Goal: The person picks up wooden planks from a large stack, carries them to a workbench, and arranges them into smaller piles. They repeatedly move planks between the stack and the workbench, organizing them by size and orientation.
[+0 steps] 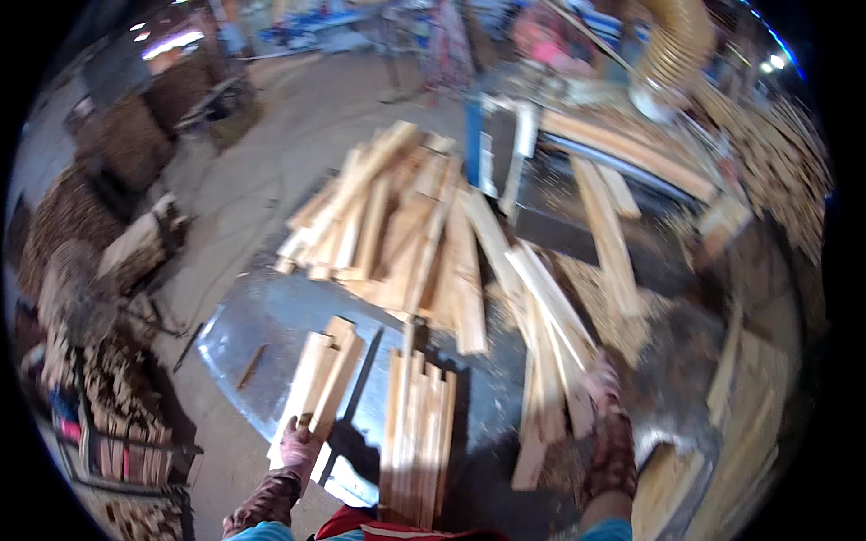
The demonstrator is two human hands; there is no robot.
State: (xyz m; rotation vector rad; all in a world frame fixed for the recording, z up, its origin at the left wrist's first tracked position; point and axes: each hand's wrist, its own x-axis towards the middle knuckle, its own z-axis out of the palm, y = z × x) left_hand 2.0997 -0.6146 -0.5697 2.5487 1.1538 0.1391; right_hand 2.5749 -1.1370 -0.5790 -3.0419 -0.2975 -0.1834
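Observation:
My left hand [299,448], in a patterned sleeve or glove, is closed around the near end of a small bundle of pale wooden slats [325,370] at the left of the metal table [271,311]. At the right, my right hand [603,383] grips the near end of a long wooden slat [552,293]; blur hides the exact finger positions. Beneath that slat lie several loose strips [546,383]. Between my hands a neat row of slats [417,437] lies side by side, pointing toward my body.
A loose heap of slats [388,216] covers the table's far side. Beyond it stands a machine [586,216] with a slat on its bed, sawdust [622,338] and a ribbed yellow hose [677,41]. Stacked wood [767,153] lies far right; more piles [117,397] stand left.

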